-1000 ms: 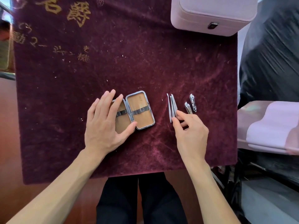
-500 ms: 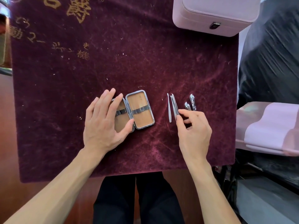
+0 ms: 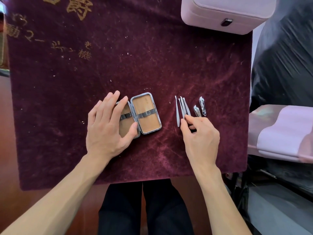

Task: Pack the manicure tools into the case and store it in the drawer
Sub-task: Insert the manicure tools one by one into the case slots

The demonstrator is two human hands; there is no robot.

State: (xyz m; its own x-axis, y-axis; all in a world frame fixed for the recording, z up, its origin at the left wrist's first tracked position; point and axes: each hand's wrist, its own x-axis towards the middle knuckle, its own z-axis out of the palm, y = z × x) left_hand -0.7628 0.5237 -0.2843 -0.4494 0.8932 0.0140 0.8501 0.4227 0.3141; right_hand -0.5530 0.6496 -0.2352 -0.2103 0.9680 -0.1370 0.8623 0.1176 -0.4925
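A small metal-rimmed case (image 3: 146, 113) lies open on the dark red velvet cloth (image 3: 152, 61), with tan lining and a black elastic band across each half. My left hand (image 3: 108, 128) lies flat over the case's left half, fingers spread and thumb near the hinge. To the right lie a thin grey pusher (image 3: 177, 111), grey tweezers (image 3: 183, 106) and two chrome nail clippers (image 3: 196, 110) (image 3: 202, 106). My right hand (image 3: 199, 136) pinches the near end of the tweezers between thumb and forefinger.
A pink box with a dark clasp (image 3: 225, 12) stands at the cloth's far right corner. A pink open drawer or tray (image 3: 284, 133) juts in at the right, beside black plastic sheeting (image 3: 284, 65). My dark-trousered legs (image 3: 144, 209) show below the table edge.
My right hand's thumb and forefinger have closed on the tweezers' near end, and the tweezers have shifted slightly right, away from the thin pusher. My left hand has stayed on the case.
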